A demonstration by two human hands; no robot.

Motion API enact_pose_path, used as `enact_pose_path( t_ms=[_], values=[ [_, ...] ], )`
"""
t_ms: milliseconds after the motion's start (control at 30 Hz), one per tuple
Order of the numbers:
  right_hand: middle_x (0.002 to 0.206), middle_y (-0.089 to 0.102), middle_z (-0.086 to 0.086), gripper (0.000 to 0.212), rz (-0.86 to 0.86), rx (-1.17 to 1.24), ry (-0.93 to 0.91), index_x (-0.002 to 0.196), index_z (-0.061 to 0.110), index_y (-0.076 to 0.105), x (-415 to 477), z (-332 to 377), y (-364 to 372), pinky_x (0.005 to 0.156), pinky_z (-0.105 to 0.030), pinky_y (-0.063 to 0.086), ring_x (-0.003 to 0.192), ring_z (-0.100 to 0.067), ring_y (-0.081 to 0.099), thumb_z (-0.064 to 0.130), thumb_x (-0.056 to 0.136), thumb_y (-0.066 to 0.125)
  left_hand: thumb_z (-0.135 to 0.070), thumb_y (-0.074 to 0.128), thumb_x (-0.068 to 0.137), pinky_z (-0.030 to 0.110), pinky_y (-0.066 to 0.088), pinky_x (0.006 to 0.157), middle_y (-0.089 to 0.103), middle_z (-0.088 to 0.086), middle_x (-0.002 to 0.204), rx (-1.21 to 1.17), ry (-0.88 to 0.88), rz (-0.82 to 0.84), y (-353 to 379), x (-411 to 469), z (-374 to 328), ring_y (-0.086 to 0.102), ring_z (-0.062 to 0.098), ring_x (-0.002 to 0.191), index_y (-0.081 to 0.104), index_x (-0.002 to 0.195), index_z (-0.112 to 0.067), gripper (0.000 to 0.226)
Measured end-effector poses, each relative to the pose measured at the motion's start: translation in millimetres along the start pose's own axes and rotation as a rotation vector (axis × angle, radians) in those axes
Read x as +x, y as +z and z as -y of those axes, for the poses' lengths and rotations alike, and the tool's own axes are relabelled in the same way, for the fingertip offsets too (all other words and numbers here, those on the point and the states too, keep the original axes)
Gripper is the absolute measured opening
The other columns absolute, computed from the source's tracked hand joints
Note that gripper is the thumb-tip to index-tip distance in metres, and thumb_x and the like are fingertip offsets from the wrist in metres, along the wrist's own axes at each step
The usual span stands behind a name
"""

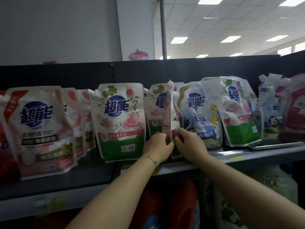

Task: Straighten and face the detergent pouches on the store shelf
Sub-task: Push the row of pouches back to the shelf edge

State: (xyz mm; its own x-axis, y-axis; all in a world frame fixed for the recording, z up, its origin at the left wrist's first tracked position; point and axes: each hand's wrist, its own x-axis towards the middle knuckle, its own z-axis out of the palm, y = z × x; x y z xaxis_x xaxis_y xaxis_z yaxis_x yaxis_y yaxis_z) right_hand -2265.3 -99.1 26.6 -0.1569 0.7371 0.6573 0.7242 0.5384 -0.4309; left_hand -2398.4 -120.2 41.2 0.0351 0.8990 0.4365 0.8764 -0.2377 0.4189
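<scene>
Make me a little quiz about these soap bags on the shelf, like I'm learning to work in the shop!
1. True or false: the edge-on pouch gripped by the left hand and the right hand shows its front label to the aisle.
2. Which wrist wears the bracelet? A) left B) right C) neither
3. Fill in: the rose pouch just left of the hands has a ____ bottom band.

Key: 1 false, it is turned sideways; 2 A; 3 green.
</scene>
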Motion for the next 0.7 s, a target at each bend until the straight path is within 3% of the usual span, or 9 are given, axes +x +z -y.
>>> enact_pose_path(
  t_ms=[100,233,367,467,700],
  values=[
    [0.073,0.06,0.001,0.012,-0.007,0.028,-0.027,0.082,0.017,0.05,-3,-4,5,0.065,-0.039,0.051,0.068,-0.019,0.057,0.025,0.091,0.052,-0.037,0.05,0.094,0.04,0.053,0.08,0.052,-0.002,0.1,-0.103,0.043,-0.08,14,0,10,0.057,0.017,0.084,0.061,0.093,-0.018,0.022],
    [0.073,0.061,0.004,0.008,0.046,0.103,-0.053,0.089,0.018,0.056,0,-9,7,0.067,-0.042,0.052,0.069,-0.019,0.058,0.025,0.087,0.055,-0.027,0.049,0.097,0.033,0.05,0.078,0.05,0.0,0.1,-0.2,0.055,-0.168,21,0,19,0.054,0.015,0.085,0.06,0.095,-0.012,0.019],
    [0.078,0.061,0.002,0.01,0.102,0.032,-0.019,0.086,0.014,0.053,7,-10,8,0.068,-0.039,0.052,0.073,-0.02,0.058,0.024,0.087,0.056,-0.016,0.049,0.098,0.02,0.039,0.061,0.053,0.0,0.086,-0.376,-0.107,-0.24,16,5,27,0.053,0.014,0.077,0.052,0.081,-0.016,0.017],
    [0.087,0.063,-0.003,0.009,0.165,-0.059,-0.062,0.09,0.012,0.053,16,-10,6,0.071,-0.039,0.054,0.078,-0.022,0.059,0.021,0.089,0.055,-0.017,0.049,0.099,0.018,0.035,0.054,0.054,-0.001,0.08,-0.451,-0.256,-0.285,15,8,33,0.049,0.008,0.07,0.052,0.087,-0.009,0.014],
    [0.08,0.062,-0.005,0.009,0.077,-0.06,-0.064,0.087,0.011,0.049,22,-12,19,0.067,-0.041,0.054,0.071,-0.025,0.06,0.019,0.089,0.053,-0.019,0.054,0.097,0.02,0.037,0.052,0.057,0.0,0.078,-0.46,-0.285,-0.357,19,10,34,0.055,0.014,0.069,0.054,0.085,-0.009,0.015]
  ],
)
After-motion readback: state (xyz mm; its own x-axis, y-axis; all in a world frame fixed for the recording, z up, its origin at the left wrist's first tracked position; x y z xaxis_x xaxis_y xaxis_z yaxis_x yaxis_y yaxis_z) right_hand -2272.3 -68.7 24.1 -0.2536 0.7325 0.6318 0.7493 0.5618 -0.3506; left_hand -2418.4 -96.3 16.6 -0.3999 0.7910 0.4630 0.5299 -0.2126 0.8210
